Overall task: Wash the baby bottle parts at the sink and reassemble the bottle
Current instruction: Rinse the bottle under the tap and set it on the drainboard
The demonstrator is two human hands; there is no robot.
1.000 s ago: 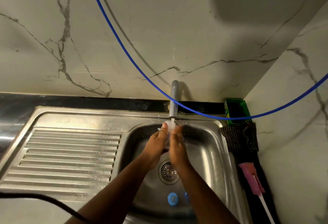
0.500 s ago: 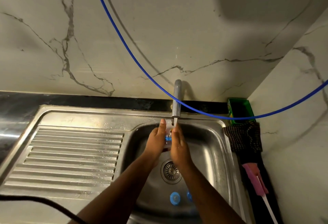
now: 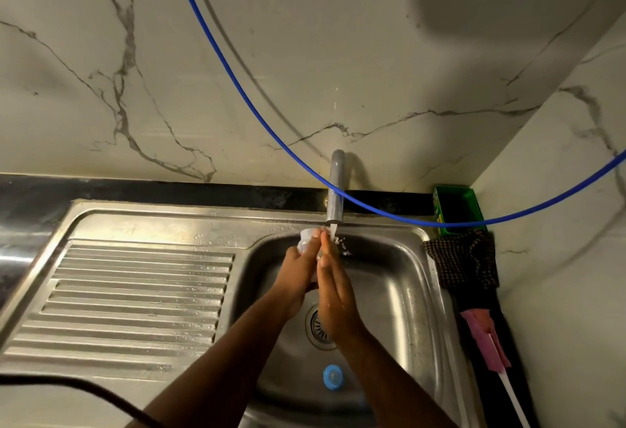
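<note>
Both hands are over the steel sink basin [image 3: 403,278], under the grey tap [image 3: 336,190], which runs a thin stream of water. My left hand [image 3: 298,271] grips a clear plastic bottle part [image 3: 307,239] whose top end shows above the fingers. My right hand [image 3: 333,295] lies flat against it with straight fingers, fingertips in the water. A blue bottle ring with a nipple [image 3: 333,376] lies on the basin floor near my right forearm.
A ribbed steel draining board [image 3: 135,299] fills the left. A blue hose [image 3: 257,122] hangs across the marble wall. At the right are a green box [image 3: 457,207], a dark checked cloth [image 3: 464,261] and a pink bottle brush [image 3: 487,343]. A black cable [image 3: 67,383] crosses bottom left.
The hands have shifted slightly; the clear part now sticks out above my left fingers at the tap, and my right hand lies flatter against it. One blue piece in the basin is now hidden.
</note>
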